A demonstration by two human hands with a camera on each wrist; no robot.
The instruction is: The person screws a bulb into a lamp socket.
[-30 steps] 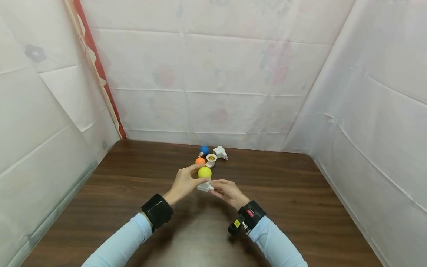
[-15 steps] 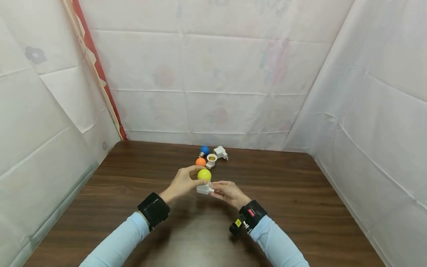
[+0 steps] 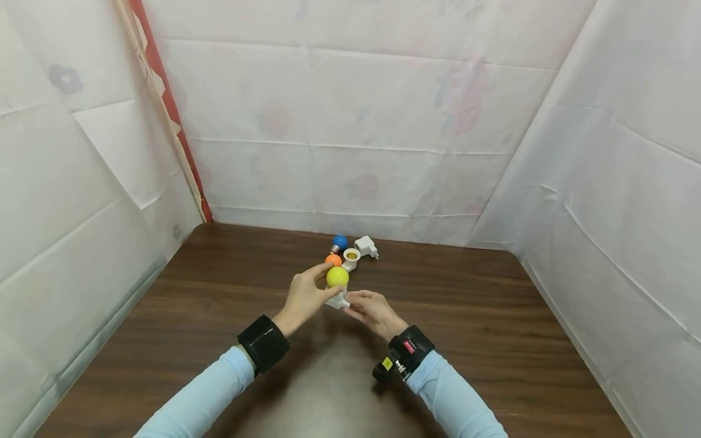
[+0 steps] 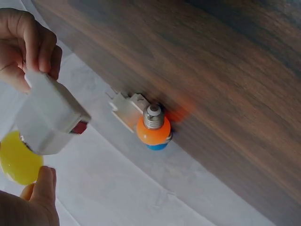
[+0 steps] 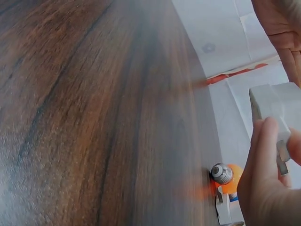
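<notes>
My left hand [image 3: 305, 298] holds a yellow light bulb [image 3: 337, 277] between thumb and fingers. Just beneath the bulb is a white plug-in lamp socket [image 3: 336, 300], whose plug end my right hand [image 3: 375, 311] pinches. In the left wrist view the socket [image 4: 51, 113] has a dark red switch [image 4: 79, 127] on one end, and the yellow bulb [image 4: 19, 157] meets its mouth. How deep the bulb's base sits in it is hidden. The right wrist view shows metal plug pins [image 5: 282, 160] between the right fingers. Both hands are above the table.
Beyond the hands, an orange bulb [image 3: 333, 260], a blue bulb [image 3: 340, 242], a white socket [image 3: 352, 256] with its mouth up and another white plug-in piece [image 3: 366, 246] lie close together on the wooden table [image 3: 465, 316]. White sheeting [image 3: 356, 121] encloses the back and sides.
The bulb and socket dip slightly, then rise a little, with both hands. My left thumb and fingers shift on the bulb. The head view tilts slightly. The loose pieces stay put.
</notes>
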